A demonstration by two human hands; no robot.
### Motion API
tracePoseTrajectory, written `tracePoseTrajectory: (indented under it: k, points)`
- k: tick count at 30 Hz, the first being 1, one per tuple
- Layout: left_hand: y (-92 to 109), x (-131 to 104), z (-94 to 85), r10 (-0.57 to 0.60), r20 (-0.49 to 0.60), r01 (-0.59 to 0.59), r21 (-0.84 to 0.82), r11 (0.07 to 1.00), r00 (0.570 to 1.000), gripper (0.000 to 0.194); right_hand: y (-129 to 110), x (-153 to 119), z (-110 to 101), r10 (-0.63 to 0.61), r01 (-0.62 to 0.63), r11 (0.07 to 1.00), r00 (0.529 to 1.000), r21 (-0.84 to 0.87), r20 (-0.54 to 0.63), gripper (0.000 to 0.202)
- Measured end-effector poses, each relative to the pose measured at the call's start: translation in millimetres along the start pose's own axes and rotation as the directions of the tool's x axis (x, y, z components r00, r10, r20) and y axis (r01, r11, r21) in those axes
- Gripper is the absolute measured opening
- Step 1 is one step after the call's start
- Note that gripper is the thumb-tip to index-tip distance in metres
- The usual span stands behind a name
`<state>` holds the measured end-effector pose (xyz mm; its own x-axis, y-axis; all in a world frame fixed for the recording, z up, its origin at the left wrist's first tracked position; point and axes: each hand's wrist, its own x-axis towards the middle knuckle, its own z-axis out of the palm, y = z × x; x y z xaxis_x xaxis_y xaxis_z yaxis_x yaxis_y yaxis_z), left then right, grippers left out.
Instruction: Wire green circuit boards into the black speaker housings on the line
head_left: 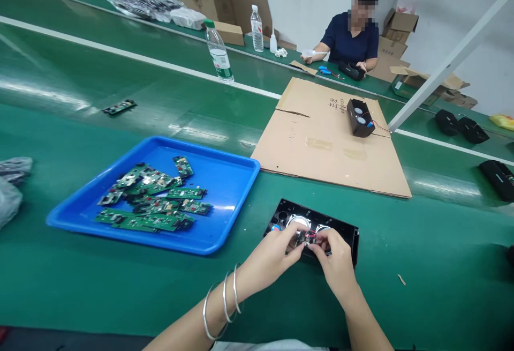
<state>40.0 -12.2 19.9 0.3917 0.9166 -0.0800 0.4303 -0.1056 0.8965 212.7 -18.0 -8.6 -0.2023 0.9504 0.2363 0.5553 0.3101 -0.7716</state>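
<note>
A black speaker housing [348, 238] lies on the green table in front of me, with two round speaker drivers [299, 221] inside it. Above it, my left hand [283, 246] pinches a small circuit board [304, 237] between thumb and fingers. At the board's right end, my right hand [332, 252] is closed in a pinch by the red wires [311, 234]; the fingertips hide exactly what they grip. A blue part [275, 228] shows at the housing's left side.
Left of the housing, a blue tray [236, 217] bears a heap of green circuit boards [160, 201]. A cardboard sheet [305, 152] with another speaker housing [360, 118] lies beyond. Further back stand a water bottle [220, 59] and a slanted white post [450, 61]. A co-worker [349, 40] sits opposite.
</note>
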Motion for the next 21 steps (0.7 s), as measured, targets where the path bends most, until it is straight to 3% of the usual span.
tracePoseTrajectory:
  k: [3,6,13,16,19,21]
  points:
    - [-1.5,-0.7,-3.8,0.055,0.051,-0.057,0.047,0.997,0.997,0.024,2.4,3.2,-4.2,0.096,-0.11,0.988,0.987,0.105,0.126,0.016]
    - [-1.1,-1.7,-4.3,0.086,0.052,-0.091,0.087,0.992,0.995,0.024,3.7,6.8,-9.4,0.106,-0.142,0.979,0.967,0.149,0.23,0.021]
    - [-2.6,-1.4,0.2,0.102,0.032,-0.101,-0.034,0.994,0.994,0.023,2.6,4.2,-2.9,0.069,-0.093,0.986,0.983,0.135,0.172,0.017]
    - [-1.3,-0.7,0.1,0.074,0.027,-0.073,-0.032,0.997,0.997,0.023,0.2,3.3,-0.6,0.071,-0.082,0.995,0.986,0.065,0.15,0.017]
    - [1.1,-0.3,0.0,0.002,-0.007,-0.002,-0.054,0.999,1.0,0.024,-2.6,5.8,-8.5,0.038,-0.019,0.992,0.987,-0.121,0.158,0.021]
    - [0.3,-2.5,-0.2,-0.069,-0.028,0.066,-0.091,0.994,0.997,0.026,-3.6,8.7,-16.4,0.005,0.056,0.95,0.981,-0.308,0.195,0.054]
